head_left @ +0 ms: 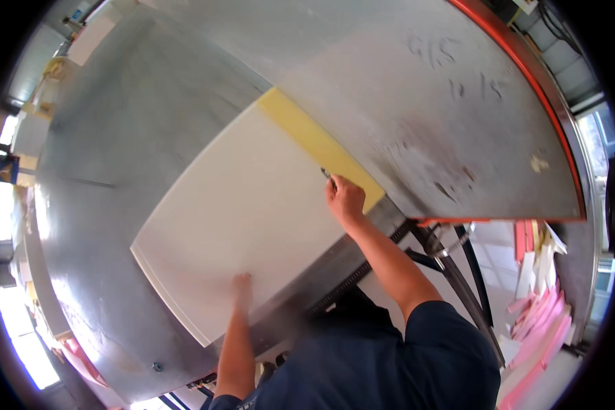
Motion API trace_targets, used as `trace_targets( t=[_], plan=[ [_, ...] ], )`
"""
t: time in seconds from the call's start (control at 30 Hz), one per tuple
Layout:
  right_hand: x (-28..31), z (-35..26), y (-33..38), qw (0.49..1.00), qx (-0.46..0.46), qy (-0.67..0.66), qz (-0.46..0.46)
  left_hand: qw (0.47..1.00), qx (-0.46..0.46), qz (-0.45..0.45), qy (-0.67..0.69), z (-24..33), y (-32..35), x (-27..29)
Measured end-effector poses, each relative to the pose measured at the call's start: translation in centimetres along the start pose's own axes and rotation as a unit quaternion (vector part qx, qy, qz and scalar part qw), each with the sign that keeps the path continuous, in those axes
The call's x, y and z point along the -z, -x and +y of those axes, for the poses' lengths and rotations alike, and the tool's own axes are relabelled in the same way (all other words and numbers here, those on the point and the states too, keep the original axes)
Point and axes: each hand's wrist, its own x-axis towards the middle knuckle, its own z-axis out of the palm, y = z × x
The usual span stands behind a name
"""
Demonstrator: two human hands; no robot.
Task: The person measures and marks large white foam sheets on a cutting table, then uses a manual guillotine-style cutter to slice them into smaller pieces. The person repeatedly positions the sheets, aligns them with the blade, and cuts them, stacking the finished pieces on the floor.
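Observation:
A large cream-coloured sheet (pixel 246 198) lies flat and slanted before me, with a yellow strip (pixel 324 143) along its far right side. At the border between the cream and the yellow, my right hand (pixel 346 199) is closed round a thin dark pen-like tool (pixel 326 174). Its tip points away from me; whether it is a pen or a blade cannot be made out. My left hand (pixel 242 283) is over the near part of the sheet, blurred, its fingers too smeared to read.
Under the sheet is a wide grey metal table (pixel 123 130), its right part bordered by a red edge (pixel 526 75). A dark slotted rail (pixel 348 280) runs along the near side. Pink and white offcuts (pixel 543 314) are heaped at the lower right, beside dark metal legs (pixel 458 287).

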Motion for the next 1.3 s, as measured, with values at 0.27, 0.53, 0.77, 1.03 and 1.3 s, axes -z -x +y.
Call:
trace_targets(
  t=[0.27, 0.53, 0.77, 1.03, 1.3],
  plan=[
    [-14.6, 0.0, -12.1, 0.993, -0.045, 0.101, -0.029, 0.995, 0.069, -0.068, 0.014, 2.0, -1.3, 0.4],
    [-10.0, -14.1, -2.9, 0.859, -0.082, -0.410, -0.296, 0.960, 0.138, -0.003, 0.243, 2.8, 0.0, 2.9],
    [-0.3, -22.5, 2.5, 0.653, -0.177, -0.528, -0.512, 0.867, 0.063, 0.034, 0.493, 5.3, 1.4, 13.3],
    [1.7, -31.0, 12.0, 0.713, -0.080, -0.430, -0.548, 0.905, 0.035, 0.006, 0.425, -1.5, 9.0, 17.7],
    [1.4, -37.1, 21.4, 0.687, -0.027, -0.382, -0.617, 0.917, 0.116, -0.027, 0.380, -9.1, 17.4, 18.2]
  ],
)
